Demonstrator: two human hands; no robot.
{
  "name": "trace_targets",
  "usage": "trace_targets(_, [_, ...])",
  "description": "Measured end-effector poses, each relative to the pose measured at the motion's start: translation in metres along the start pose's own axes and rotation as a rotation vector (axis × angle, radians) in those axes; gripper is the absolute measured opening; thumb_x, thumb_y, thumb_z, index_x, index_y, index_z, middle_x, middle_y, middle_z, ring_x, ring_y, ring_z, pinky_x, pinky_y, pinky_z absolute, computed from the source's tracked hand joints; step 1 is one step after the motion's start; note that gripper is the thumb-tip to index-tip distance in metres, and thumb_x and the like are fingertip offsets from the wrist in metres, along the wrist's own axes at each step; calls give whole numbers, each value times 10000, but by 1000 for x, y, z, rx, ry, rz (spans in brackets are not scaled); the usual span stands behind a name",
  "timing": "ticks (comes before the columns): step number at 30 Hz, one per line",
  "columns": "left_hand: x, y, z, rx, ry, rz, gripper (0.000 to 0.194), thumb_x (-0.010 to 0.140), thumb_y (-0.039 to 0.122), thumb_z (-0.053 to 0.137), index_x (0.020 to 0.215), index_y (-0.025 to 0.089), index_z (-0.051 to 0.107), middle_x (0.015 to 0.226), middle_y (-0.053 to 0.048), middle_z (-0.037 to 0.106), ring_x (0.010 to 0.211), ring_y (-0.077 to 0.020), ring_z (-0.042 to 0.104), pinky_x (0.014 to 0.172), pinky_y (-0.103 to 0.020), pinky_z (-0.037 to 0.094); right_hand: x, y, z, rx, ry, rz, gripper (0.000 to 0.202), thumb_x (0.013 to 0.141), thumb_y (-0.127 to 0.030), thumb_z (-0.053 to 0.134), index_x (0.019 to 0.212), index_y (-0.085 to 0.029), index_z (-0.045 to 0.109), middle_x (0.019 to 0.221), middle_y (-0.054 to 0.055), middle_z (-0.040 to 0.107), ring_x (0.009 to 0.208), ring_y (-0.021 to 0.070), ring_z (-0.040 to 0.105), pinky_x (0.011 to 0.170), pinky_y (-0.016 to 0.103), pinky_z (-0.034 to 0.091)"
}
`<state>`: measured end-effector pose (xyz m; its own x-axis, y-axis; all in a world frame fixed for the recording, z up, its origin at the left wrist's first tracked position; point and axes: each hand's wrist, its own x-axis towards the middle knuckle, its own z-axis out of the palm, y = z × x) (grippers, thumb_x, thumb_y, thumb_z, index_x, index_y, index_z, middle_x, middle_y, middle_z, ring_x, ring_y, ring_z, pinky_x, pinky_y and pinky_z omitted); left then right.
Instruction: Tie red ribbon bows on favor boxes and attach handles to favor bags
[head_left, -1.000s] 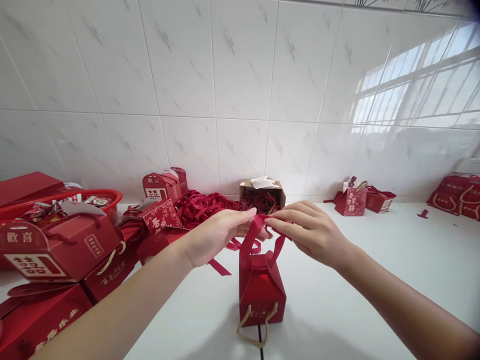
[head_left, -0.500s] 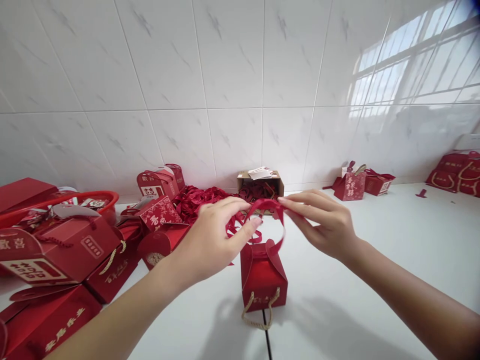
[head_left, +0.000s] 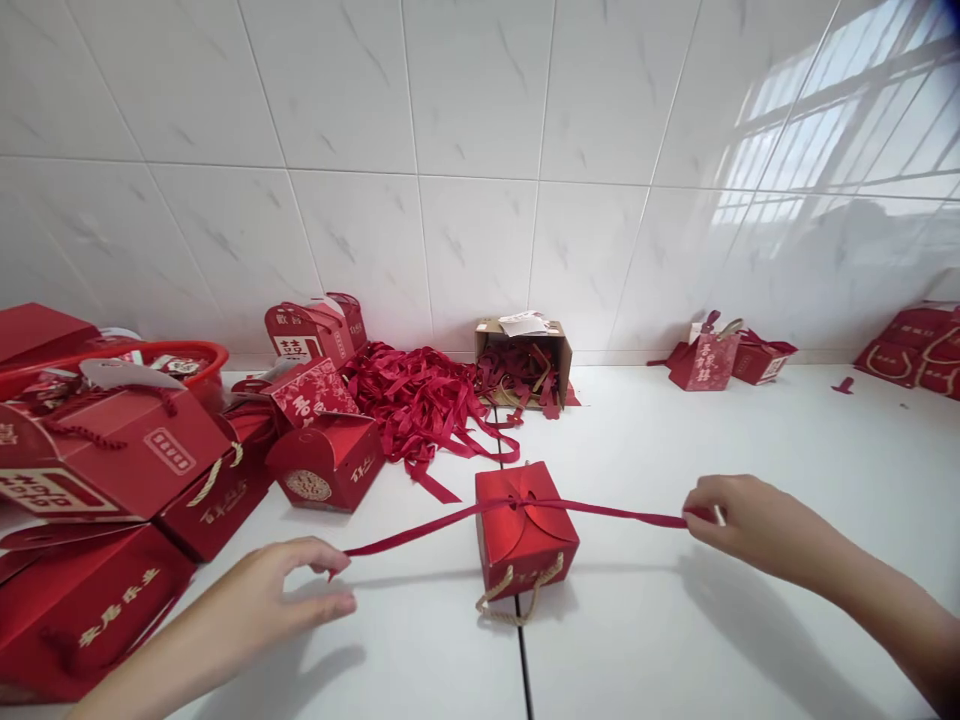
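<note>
A small red gift box with a beige rope handle stands on the white table in the middle. Its top flaps are folded together, and a dark red ribbon crosses them, stretched out to both sides. My left hand, left of the box, has one ribbon end at its fingertips, with the thumb held apart. To the right, my right hand pinches the other end between closed fingers. Whether the ribbon is knotted at the flaps I cannot make out.
Several red gift boxes crowd the left side, beside a red basket. A heap of ribbons lies behind, next to a cardboard box. More red boxes stand at the back right by the tiled wall.
My hands have moved apart and down, drawing the ribbon from a raised loop into a nearly straight line. The box's upright flaps now lie flat across its top.
</note>
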<state>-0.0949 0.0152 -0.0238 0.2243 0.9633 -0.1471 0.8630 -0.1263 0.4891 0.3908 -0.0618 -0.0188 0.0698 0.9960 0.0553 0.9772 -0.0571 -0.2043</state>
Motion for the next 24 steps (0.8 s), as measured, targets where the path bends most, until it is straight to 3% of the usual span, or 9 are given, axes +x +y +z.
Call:
trace_targets(2, [-1,6,7,4,-26,62,377,685,603,649,864,274,690,1210,-54,643,1175,-335,545,998,-424,423,4,-9,4,15,119,-65,271,838,-360,501,909,-228,728,973,88,700,738,239,677,609,353,519])
trace_targets(5, [-1,36,18,-48,74,163,338,742,577,608,822,248,615,1356,-60,522,1281,-339,435,1059,-454,347,12,-36,9,175,248,-151,354,908,-409,441,1107,-214,661,1129,118,667,916,266,672,710,384,546])
trace_targets(9, [8,89,40,-255,95,311,277,866,475,481,1040,263,522,1188,-61,566,1143,-243,523,991,-382,409,22,-77,19,481,109,-268,393,961,-430,354,1181,-214,598,1145,117,664,1053,266,620,848,417,514])
trace_targets(12, [24,115,57,-333,131,356,226,864,423,486,962,220,480,1009,-53,560,978,-214,544,896,-362,441,27,-101,30,633,2,-273,428,971,-450,313,1273,-212,502,1022,104,675,947,241,628,832,416,492])
trace_targets(16, [45,123,71,-488,85,345,218,822,383,546,853,215,410,852,4,480,803,-166,494,769,-314,431,27,-119,40,800,-61,-261,389,951,-448,376,1237,-199,465,748,15,578,672,169,556,637,318,468])
trace_targets(19, [51,120,74,-556,35,332,199,832,363,526,863,222,389,833,24,452,751,-141,477,714,-282,422,24,-124,43,946,-126,-179,408,928,-469,414,1245,-212,405,716,-29,490,549,126,490,509,265,407])
trace_targets(24, [52,118,77,-611,-20,330,181,835,347,508,882,231,377,854,27,453,753,-134,500,679,-253,432,25,-125,42,961,-117,-191,383,905,-470,467,1195,-222,450,656,-63,396,514,94,368,505,245,323])
